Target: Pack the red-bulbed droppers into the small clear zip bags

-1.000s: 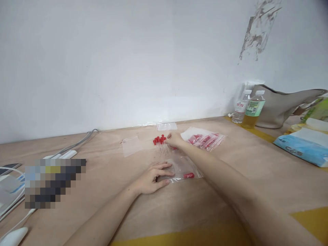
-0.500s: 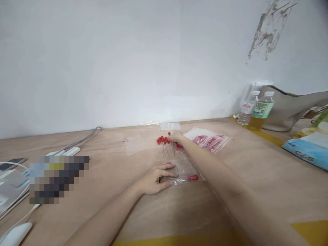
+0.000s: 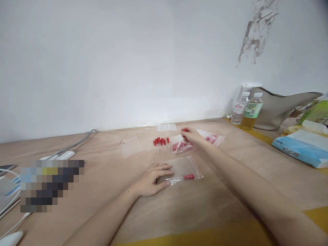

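Observation:
My left hand [image 3: 151,177] lies on the table with its fingers pressing the open edge of a clear zip bag [image 3: 185,169] that has one red-capped pin [image 3: 188,176] inside. My right hand [image 3: 191,136] is stretched out further back and pinches a red-capped pin [image 3: 183,130] lifted above the table. A row of loose red-capped pins [image 3: 161,141] lies just left of that hand. Under and behind it are filled clear bags with red pins [image 3: 208,139].
Empty clear bags [image 3: 130,146] lie at the back by the wall. Two bottles [image 3: 249,111], a beige bag [image 3: 279,107] and a blue tissue pack [image 3: 298,150] stand at the right. Cables [image 3: 74,145] and white devices [image 3: 60,156] sit at the left.
My right hand has moved right, away from the row of loose pins, with one pin pinched and lifted. My left hand has stayed on the bag.

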Demonstrator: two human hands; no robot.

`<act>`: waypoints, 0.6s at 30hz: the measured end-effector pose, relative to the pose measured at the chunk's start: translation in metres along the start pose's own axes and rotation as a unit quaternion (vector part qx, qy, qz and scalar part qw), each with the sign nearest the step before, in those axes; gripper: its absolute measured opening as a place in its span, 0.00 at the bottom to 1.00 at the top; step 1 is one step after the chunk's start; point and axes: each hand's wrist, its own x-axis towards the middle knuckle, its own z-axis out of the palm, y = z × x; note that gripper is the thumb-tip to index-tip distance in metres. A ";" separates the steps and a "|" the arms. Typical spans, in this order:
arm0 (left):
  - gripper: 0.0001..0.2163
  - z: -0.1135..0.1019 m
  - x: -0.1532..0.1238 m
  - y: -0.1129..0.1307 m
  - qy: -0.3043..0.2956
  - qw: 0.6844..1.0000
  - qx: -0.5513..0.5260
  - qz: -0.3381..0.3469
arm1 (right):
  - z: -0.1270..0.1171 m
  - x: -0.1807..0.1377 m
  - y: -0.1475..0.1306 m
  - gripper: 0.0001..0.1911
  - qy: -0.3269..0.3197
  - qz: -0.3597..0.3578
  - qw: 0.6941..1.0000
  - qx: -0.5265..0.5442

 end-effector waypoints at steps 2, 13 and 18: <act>0.18 0.000 0.000 0.000 0.000 1.000 0.003 0.001 | -0.027 -0.022 0.015 0.07 -0.015 0.008 0.990 0.137; 0.19 0.001 0.001 0.001 -0.004 1.000 0.015 0.004 | -0.052 -0.070 0.071 0.07 0.072 0.077 0.947 0.303; 0.24 -0.002 0.001 0.006 -0.006 0.999 0.035 -0.009 | -0.045 -0.083 0.066 0.07 -0.081 0.127 0.923 0.355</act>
